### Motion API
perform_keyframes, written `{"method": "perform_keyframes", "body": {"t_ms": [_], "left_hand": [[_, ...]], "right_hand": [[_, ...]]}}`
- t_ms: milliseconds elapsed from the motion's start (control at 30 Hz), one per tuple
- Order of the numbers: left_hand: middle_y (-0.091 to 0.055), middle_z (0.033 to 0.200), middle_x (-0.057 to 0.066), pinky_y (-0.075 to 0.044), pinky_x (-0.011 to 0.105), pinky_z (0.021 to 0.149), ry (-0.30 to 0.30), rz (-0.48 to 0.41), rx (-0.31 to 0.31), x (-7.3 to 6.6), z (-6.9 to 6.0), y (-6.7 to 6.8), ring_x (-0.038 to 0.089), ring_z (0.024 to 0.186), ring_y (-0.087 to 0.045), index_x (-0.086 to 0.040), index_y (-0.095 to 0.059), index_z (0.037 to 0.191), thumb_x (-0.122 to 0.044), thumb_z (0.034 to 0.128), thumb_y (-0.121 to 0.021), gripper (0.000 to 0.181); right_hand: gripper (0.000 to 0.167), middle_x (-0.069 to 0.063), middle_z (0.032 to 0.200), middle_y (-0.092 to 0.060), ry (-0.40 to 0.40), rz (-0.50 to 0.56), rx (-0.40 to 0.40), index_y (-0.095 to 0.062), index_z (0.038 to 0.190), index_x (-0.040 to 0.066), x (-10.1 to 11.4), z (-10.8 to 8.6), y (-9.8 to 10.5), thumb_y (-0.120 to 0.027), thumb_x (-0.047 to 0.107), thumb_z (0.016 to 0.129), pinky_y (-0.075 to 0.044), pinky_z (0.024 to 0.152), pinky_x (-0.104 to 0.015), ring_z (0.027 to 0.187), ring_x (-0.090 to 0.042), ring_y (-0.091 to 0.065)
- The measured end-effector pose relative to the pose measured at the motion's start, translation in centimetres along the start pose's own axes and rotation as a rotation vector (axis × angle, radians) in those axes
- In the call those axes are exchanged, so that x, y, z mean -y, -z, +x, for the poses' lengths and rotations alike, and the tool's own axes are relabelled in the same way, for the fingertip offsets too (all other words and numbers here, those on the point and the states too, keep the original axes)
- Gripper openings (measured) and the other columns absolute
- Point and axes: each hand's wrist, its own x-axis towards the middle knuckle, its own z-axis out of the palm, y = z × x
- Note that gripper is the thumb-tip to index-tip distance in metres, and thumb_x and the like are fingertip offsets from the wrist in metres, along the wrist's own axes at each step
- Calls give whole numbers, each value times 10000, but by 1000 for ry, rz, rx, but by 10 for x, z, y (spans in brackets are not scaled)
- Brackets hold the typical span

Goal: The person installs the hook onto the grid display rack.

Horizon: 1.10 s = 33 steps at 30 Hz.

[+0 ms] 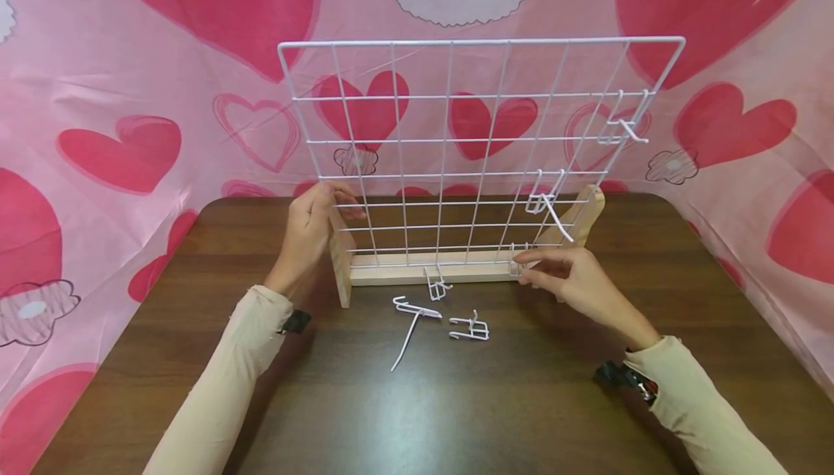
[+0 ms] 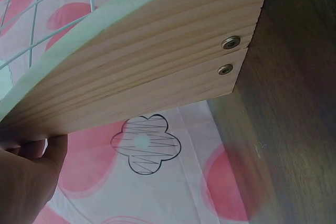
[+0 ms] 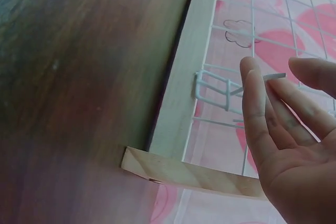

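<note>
A white wire hook (image 3: pixel 228 95) sits at the lower right of the white grid panel (image 1: pixel 482 42), in front of the wooden base bar (image 1: pixel 391 276). The right hand (image 1: pixel 567 276) is at its prong, fingers straight and loosely spread — whether they touch it, I can't tell. The left hand (image 1: pixel 313 218) grips the left wooden side (image 2: pixel 157 56). Two more hooks (image 1: pixel 557 219) hang higher on the right; two loose ones (image 1: pixel 408 334) lie on the worktop (image 1: pixel 365 410) — pink heart-printed cloth (image 1: pixel 215 19) behind.
</note>
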Motion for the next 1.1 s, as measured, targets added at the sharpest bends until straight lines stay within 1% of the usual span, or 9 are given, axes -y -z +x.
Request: {"method": "perform_keyframes", "body": {"t_ms": [100,300,433,533,600,733,867,1000,1100], "left_hand": [[-678,913,104,-625,431,764,5,-9,3,-8,0,-1,553,801,-635,202,-575,1003,-62,1067,-334,363],[-650,916,276,-617,475,760,2,-20,1,-10,0,-2,598,790,-604,197,-572,1003,-78,1071,-334,370],[-634,903,323,-629,404,730,6,-22,-1,-10,0,-3,577,774,-617,178,-583,998,-71,1070,-334,359],[-622,910,355,-628,413,729,13,-22,-1,-10,0,-4,570,773,-622,180,-583,997,-67,1069,-331,360],[-615,924,368,-621,468,740,15,-26,-2,-9,0,-4,576,776,-620,190,-576,998,-70,1070,-326,367],[-627,943,340,-608,516,746,16,-34,-3,1,1,-2,570,778,-623,192,-575,1009,-93,1075,-323,386],[-639,956,321,-624,459,736,13,-33,-7,16,0,2,501,769,-659,158,-597,1027,-114,1081,-331,385],[-657,941,256,-630,406,724,9,-41,-17,20,0,2,389,753,-698,133,-612,1021,-148,1084,-358,384],[-667,930,210,-627,442,718,7,-59,-22,20,0,2,362,740,-705,136,-613,1015,-178,1084,-375,400]], "right_hand": [[228,-26,840,-736,-10,12,-7,-723,1159,75,3,-1,2,-694,119,937,-480,399,-281,720,-250,-676],[232,-26,833,-726,-8,11,-24,-725,1171,99,10,-3,4,-686,114,942,-516,423,-329,701,-181,-661],[232,-67,785,-715,-11,10,-36,-721,1164,63,17,-4,3,-675,55,937,-507,414,-354,644,-208,-629],[216,-97,727,-693,-2,16,-43,-721,1141,40,22,-5,1,-663,20,934,-505,408,-352,586,-239,-602],[208,-88,709,-682,12,16,-40,-724,1133,47,25,-6,0,-660,23,937,-516,415,-336,565,-220,-603],[202,-26,729,-680,49,15,-37,-734,1129,90,31,-8,-2,-677,62,938,-544,446,-305,582,-155,-636],[199,-1,754,-696,91,28,-31,-736,1120,96,34,-10,-5,-698,74,926,-557,479,-287,612,-165,-651],[188,13,760,-702,126,31,-9,-737,1098,110,36,-10,-12,-705,65,918,-577,528,-290,622,-191,-656],[181,28,778,-706,122,33,26,-733,1092,143,36,-11,-18,-704,83,924,-597,572,-309,648,-202,-669]]}}
